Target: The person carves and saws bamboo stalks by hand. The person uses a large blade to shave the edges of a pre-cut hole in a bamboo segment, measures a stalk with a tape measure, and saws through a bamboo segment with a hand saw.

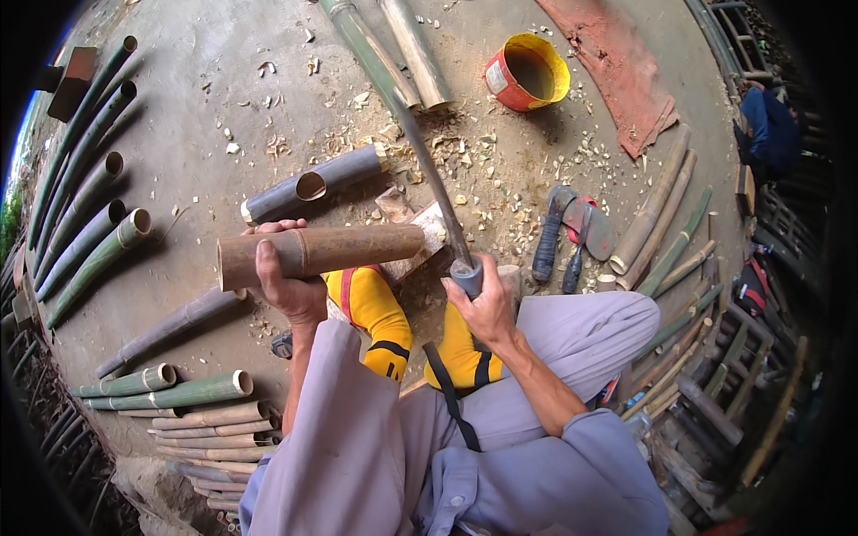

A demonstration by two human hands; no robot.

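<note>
the tube (357,250) is lying crosswise in front of the person, its left part in the left hand (293,284) and its right end pointing toward the right hand. the left hand is wrapping it, thumb on the near side and fingers beyond; the right hand (485,305) is closing around the handle (466,277) of a long rod (429,170), which is slanting away past the tube's right end, apart from it. since only one hand is holding the tube, and near one end, a hard knock at the other end could roll or twist it loose. the block (432,230) is sitting behind that end; i cannot tell whether it is bearing any weight, and if not, the tube could tip.

the yellow boots (380,313) are resting just below and between the hands, so a slipped rod or a dropped tube could strike a foot. beyond the hands, the rod's far end is overlapping a green tube (366,49) in view; a wide swing could catch it. chips (465,165) are littering the ground ahead and could make footing slippery. right of the right hand, a hatchet (547,237) is lying within reach of a careless elbow or knee.
</note>
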